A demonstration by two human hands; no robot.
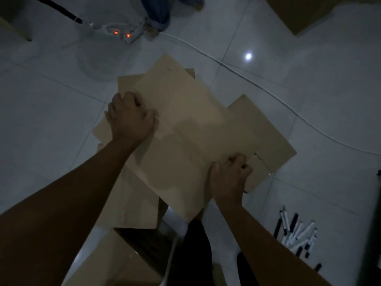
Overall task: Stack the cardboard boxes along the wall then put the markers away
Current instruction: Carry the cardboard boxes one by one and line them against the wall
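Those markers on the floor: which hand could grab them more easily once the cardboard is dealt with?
Probably the right hand. The markers lie on the tiles at its side, while the left hand holds the flattened cardboard box at its far edge.

The room is dim. The floor (309, 89) is pale glossy tile with thin grout lines, and a small bright spot of light (248, 56) reflects off it. A white power strip (125, 32) with two orange glowing switches lies at the top, and a white cable (268, 93) runs from it across the tiles toward the right edge.
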